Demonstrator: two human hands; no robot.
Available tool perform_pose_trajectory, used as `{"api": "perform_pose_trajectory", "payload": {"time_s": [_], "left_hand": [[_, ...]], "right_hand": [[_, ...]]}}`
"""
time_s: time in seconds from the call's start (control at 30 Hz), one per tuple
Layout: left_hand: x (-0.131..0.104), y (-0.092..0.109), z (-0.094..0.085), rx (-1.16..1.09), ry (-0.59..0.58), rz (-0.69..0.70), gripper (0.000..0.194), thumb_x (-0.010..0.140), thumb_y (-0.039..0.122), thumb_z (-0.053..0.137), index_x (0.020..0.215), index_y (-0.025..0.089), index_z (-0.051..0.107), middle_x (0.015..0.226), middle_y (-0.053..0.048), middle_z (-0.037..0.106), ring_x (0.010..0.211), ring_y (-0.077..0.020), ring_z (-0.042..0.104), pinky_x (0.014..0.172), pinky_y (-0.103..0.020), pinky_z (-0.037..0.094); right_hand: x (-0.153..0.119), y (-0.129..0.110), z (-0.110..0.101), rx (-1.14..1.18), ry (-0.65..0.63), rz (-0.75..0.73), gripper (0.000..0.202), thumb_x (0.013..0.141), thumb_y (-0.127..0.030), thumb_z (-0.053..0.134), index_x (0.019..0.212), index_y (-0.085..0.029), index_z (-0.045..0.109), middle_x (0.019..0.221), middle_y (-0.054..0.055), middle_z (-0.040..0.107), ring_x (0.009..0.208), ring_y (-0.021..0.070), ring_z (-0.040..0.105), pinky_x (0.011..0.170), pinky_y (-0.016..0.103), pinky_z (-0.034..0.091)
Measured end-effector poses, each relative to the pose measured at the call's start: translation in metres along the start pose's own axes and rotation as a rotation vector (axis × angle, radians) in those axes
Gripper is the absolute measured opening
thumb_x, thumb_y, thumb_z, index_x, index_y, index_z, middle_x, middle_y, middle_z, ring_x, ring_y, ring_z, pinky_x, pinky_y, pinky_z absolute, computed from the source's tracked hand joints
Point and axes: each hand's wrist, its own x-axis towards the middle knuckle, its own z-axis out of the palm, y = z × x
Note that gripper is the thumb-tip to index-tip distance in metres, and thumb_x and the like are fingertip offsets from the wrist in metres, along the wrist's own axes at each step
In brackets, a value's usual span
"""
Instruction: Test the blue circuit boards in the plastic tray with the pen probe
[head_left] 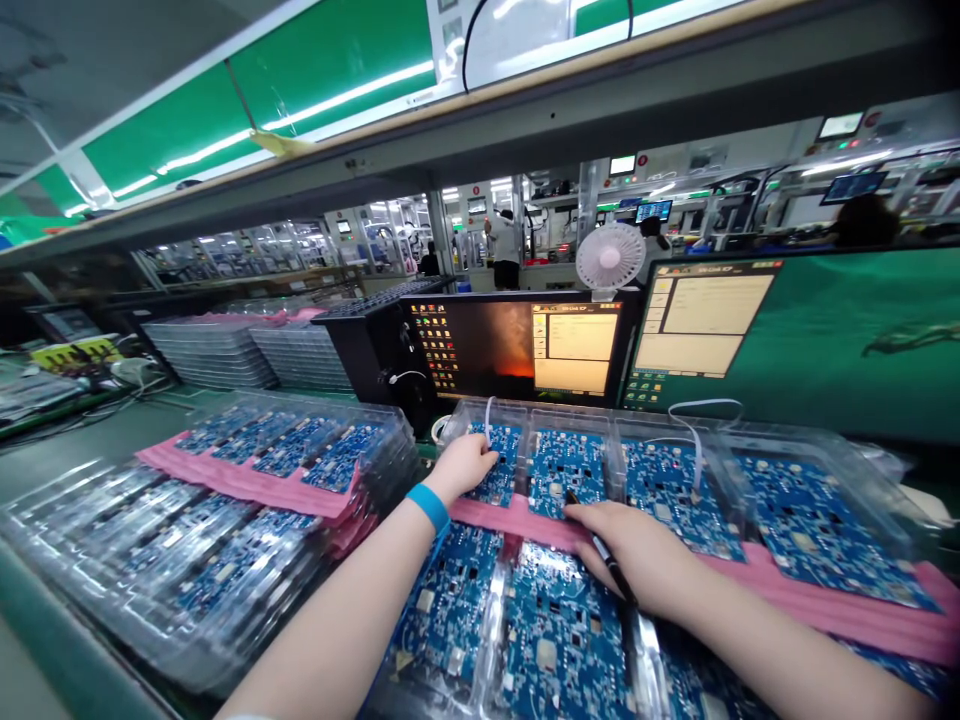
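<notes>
My left hand (466, 466), with a blue band (429, 508) at its wrist, is closed at the back left circuit board (504, 480) in the near tray. A white flat cable (489, 420) rises from its fingertips; where the cable ends is hidden. My right hand (637, 555) is wrapped round a black pen (613, 568), whose dark tip lies over the neighbouring blue circuit board (566, 465). Another white flat cable (699, 455) stands up from the board further right. Pink foam strips (525, 522) run across the clear plastic tray (491, 630) between two rows of boards.
To the left are stacked clear trays (97, 560) of blue boards. Behind the boards stand two monitors (487, 350) and a black case (367, 350). A small white fan (610, 256) sits above the monitors. An overhead shelf (420, 135) crosses the view; people are in the background.
</notes>
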Motion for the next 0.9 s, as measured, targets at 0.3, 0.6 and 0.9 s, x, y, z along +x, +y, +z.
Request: {"api": "perform_pose_trajectory", "payload": {"time_s": [0.3, 0.6, 0.9], "left_hand": [[-0.001, 0.002, 0.005, 0.072, -0.008, 0.005, 0.023, 0.077, 0.035, 0.046, 0.066, 0.017, 0.056, 0.064, -0.002, 0.058, 0.062, -0.0155, 0.054, 0.054, -0.023, 0.036], [-0.011, 0.018, 0.005, 0.205, 0.006, -0.008, 0.021, 0.079, 0.031, 0.045, 0.074, 0.017, 0.059, 0.087, -0.007, 0.059, 0.078, -0.0183, 0.057, 0.068, -0.025, 0.042], [-0.02, 0.031, -0.025, 0.321, 0.1, 0.014, 0.029, 0.078, 0.035, 0.045, 0.073, 0.011, 0.061, 0.077, -0.014, 0.06, 0.073, -0.0258, 0.059, 0.063, -0.033, 0.045]], "right_hand": [[0.0, 0.002, 0.001, -0.005, 0.003, 0.0, 0.037, 0.078, -0.025, 0.046, 0.114, -0.018, 0.052, 0.097, 0.006, 0.057, 0.088, 0.02, 0.052, 0.082, 0.03, 0.042], [-0.001, 0.005, 0.007, 0.008, -0.008, 0.006, 0.037, 0.079, -0.026, 0.046, 0.115, -0.018, 0.051, 0.1, 0.007, 0.056, 0.09, 0.0209, 0.052, 0.082, 0.031, 0.041], [-0.06, 0.017, -0.075, -0.121, 0.157, -0.093, 0.032, 0.083, -0.026, 0.041, 0.113, -0.023, 0.051, 0.105, 0.005, 0.053, 0.093, 0.0208, 0.051, 0.08, 0.035, 0.045]]}}
